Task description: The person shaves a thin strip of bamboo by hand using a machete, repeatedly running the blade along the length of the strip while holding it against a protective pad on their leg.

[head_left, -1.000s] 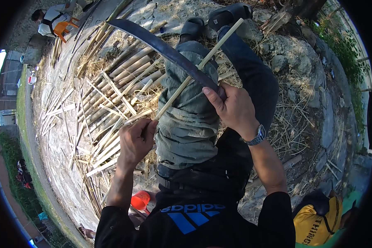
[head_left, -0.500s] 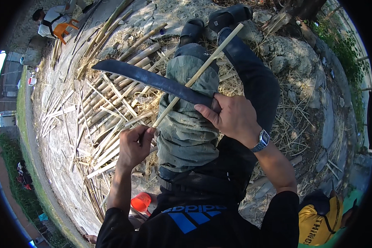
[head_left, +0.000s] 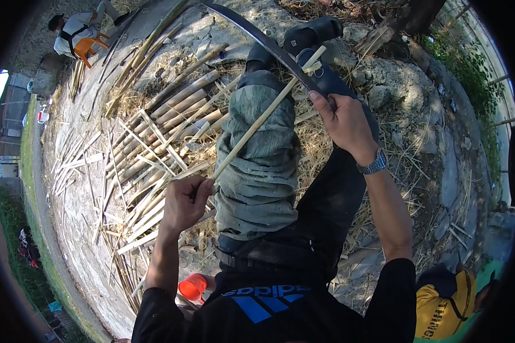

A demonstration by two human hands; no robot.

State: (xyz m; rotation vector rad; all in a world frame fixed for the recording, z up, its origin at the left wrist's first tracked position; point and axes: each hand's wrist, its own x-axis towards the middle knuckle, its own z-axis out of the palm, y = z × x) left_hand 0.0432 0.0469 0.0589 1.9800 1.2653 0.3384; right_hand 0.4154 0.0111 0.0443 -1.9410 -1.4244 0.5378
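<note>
My left hand (head_left: pixel 184 201) grips the near end of a long pale bamboo strip (head_left: pixel 261 120) that runs up and right across a grey-green cloth (head_left: pixel 257 166) draped over my left knee. My right hand (head_left: pixel 344 120) holds the handle of a long curved dark blade (head_left: pixel 256 34), raised so that it sweeps up and left from my fist. The blade meets the far end of the strip near my dark shoes (head_left: pixel 315 34). My black trouser leg (head_left: pixel 332 194) lies under the right forearm.
Several split bamboo strips and thicker poles (head_left: pixel 154 131) lie in a heap on the ground at left. An orange cup (head_left: pixel 193 286) sits by my hip. A yellow bag (head_left: pixel 440 308) lies lower right. Another person (head_left: pixel 83 31) sits on an orange stool far upper left. Rocks and straw cover the right.
The blade has swung from lying low and leftward across the strip up to the far end of the strip. My right hand has moved up and away; the left hand keeps its hold.
</note>
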